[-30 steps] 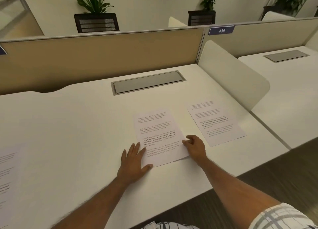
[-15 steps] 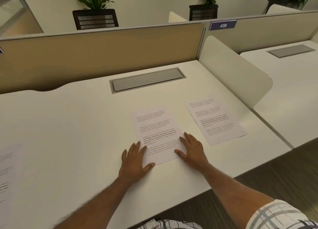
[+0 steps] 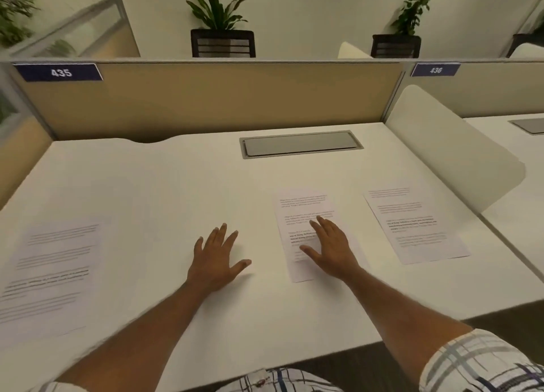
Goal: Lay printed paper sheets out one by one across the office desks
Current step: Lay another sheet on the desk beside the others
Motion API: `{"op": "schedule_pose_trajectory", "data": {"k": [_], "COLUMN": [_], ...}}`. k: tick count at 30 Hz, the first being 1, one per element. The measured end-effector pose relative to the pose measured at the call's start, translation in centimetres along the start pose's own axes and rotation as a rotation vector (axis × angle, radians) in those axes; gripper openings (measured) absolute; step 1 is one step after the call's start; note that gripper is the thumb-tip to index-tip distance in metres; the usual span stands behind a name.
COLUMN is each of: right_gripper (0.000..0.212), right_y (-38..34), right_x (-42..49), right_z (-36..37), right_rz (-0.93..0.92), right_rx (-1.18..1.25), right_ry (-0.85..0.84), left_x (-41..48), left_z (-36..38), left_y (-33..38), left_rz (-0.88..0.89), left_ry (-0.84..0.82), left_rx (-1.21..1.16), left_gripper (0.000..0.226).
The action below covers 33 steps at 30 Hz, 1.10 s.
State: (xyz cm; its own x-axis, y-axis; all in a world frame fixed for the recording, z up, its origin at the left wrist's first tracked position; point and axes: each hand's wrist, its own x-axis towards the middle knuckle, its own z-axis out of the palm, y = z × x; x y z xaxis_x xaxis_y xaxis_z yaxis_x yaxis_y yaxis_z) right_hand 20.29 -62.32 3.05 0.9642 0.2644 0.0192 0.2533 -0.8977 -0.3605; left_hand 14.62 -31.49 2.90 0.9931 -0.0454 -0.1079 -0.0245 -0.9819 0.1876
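Sheet (image 3: 306, 215) near desk (image 3: 176, 185) front edge is thin, floppy, slides easily; pinch a corner; R hand (image 3: 331, 250) flat on it, L hand (image 3: 216, 259) spread on desk, both holding nothing.

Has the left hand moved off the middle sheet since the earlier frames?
Yes. The left hand now lies flat on the bare desk, clear to the left of the middle sheet; earlier its thumb rested on that sheet's lower left corner.

Left hand (image 3: 216, 259), right hand (image 3: 331, 249) flat, fingers spread
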Motion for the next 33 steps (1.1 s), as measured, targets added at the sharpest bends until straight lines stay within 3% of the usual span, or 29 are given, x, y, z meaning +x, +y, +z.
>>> {"op": "schedule_pose_trajectory", "data": {"k": [16,25,30,33], "right_gripper": [0.089,0.084,0.082,0.081], "right_y": [-25.9,-36.5,-41.0,-42.7], "right_x": [3.9,3.2,2.7,2.7], "right_z": [8.8,14.7,16.7,17.6], "right_rz": [-0.288,-0.373,-0.413,-0.417], "right_rx": [-0.086,-0.076,-0.081,-0.074], "right_ry": [-0.109,-0.191,-0.334,-0.384], "left_x": [-9.2,-14.0,-16.1,-16.7], "left_z": [-5.3,-5.0,-4.4,-4.2], "left_y": [-24.2,-33.4,-36.9,-38.4], "left_rz": [-0.216,-0.313,-0.498,-0.561], "left_ry": [0.082,0.047,0.041,0.045], "left_rx": [0.016,-0.032,-0.127,-0.169], "left_gripper": [0.105,0.107,0.087,0.086]}}
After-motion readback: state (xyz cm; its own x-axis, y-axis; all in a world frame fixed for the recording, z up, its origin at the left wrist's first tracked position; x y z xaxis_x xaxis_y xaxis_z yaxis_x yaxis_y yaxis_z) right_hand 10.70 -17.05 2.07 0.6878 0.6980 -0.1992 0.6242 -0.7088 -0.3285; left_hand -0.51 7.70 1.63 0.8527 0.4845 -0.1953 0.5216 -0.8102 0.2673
